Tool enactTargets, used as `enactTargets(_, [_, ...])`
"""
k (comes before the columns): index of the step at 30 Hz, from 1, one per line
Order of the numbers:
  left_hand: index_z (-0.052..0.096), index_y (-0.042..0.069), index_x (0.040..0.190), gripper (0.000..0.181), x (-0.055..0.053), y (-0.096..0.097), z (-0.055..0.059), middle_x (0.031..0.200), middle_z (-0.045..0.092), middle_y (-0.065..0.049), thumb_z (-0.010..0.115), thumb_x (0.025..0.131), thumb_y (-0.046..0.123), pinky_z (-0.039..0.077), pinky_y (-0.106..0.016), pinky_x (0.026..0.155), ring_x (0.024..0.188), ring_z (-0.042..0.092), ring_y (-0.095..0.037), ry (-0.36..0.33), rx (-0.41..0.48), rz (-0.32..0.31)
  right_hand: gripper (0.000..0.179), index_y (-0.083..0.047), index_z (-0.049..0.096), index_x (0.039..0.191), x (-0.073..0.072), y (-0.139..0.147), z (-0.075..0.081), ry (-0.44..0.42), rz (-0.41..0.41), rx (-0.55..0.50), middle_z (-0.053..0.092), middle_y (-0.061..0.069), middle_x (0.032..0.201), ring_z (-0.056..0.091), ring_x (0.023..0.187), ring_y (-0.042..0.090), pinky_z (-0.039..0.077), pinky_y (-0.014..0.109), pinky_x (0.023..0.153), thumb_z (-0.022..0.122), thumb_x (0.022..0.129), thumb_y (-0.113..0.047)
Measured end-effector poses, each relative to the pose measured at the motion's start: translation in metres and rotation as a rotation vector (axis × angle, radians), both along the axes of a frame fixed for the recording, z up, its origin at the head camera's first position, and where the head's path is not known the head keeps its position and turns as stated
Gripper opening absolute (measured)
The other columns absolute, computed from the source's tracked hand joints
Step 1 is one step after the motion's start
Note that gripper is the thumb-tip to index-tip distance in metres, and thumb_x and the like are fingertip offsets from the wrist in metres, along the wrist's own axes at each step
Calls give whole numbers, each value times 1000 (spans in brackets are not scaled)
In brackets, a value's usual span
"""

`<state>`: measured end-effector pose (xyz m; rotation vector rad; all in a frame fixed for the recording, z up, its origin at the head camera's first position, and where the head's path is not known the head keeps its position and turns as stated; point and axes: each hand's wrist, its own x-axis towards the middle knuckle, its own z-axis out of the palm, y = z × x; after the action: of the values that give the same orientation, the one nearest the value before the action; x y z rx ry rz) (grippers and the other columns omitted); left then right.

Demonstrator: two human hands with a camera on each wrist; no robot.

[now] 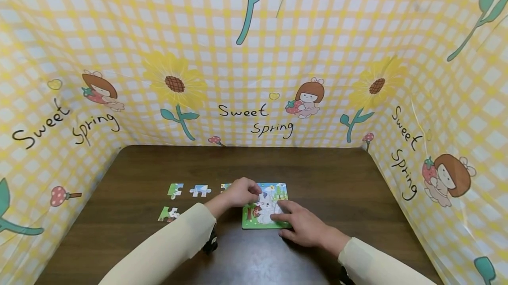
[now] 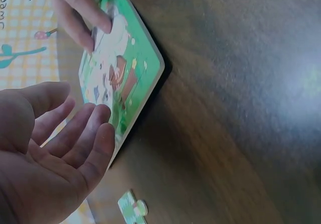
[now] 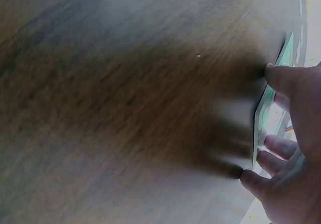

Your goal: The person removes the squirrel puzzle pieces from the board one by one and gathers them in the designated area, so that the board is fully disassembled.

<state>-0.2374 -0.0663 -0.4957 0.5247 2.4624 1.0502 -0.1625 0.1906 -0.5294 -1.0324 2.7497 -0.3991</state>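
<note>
A jigsaw puzzle board with a green border and a picture of a white animal lies flat on the table, pieces set inside it. Over its upper left part is my left hand, fingers loosely bent with the tips right at the picture. In the left wrist view, nothing shows between that thumb and fingers, and the board lies just beyond them. My right hand rests at the right side of the board, straight fingers spread on the picture. Its thumb touches the table by the near edge, seen in the right wrist view.
Several loose jigsaw pieces lie to the left, among them a green one, a blue one and a green-and-brown one. Another piece is partly hidden behind my left hand. Yellow checked cloth walls the brown table on three sides.
</note>
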Motion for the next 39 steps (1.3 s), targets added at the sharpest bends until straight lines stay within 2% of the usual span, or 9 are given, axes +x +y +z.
enactTargets(4, [77,6,112,20,1,5,-2,103,75,-4,72,93,10,55,-42,88,96,66,-19,-15,-5,-7,47,-28,61,144,-1,0,0,10,7,3,41,16,159,39,148,32,42,51,113,68,99,-37])
enactTargets(8, [77,7,111,20,3,8,-4,103,75,-4,74,92,9,55,-43,90,98,67,-20,-3,-15,-4,47,-27,62,144,0,-1,1,12,10,14,43,16,158,40,147,31,43,50,112,68,99,-38])
enactTargets(16, [77,5,114,23,5,11,-4,110,76,-10,74,91,8,55,-43,88,98,67,-20,12,-24,-15,47,-28,62,143,1,-2,3,24,3,30,44,16,157,41,146,31,45,49,110,68,98,-39])
enactTargets(22, [76,6,116,24,6,13,-5,110,75,-10,72,93,7,55,-40,83,93,63,-18,17,-40,-24,47,-28,62,143,1,-3,4,14,3,29,44,15,157,41,146,31,45,49,110,68,98,-39])
enactTargets(26, [77,5,116,26,5,16,-6,107,74,-10,72,91,3,53,-38,81,89,60,-18,46,-68,-29,47,-26,63,143,1,-4,5,18,3,25,45,16,156,42,146,32,45,50,110,69,98,-37])
enactTargets(33, [75,3,121,31,7,23,-6,110,74,-10,71,91,2,50,-32,73,82,58,-18,44,-102,7,47,-27,63,143,3,-4,5,23,-8,26,45,16,156,43,145,33,45,49,110,69,98,-37])
enactTargets(39, [71,-1,126,36,5,26,-10,96,69,-9,66,90,0,45,-28,59,64,53,-16,43,-70,32,47,-28,63,143,1,-5,4,24,-6,29,45,16,156,43,144,32,46,49,110,69,97,-38])
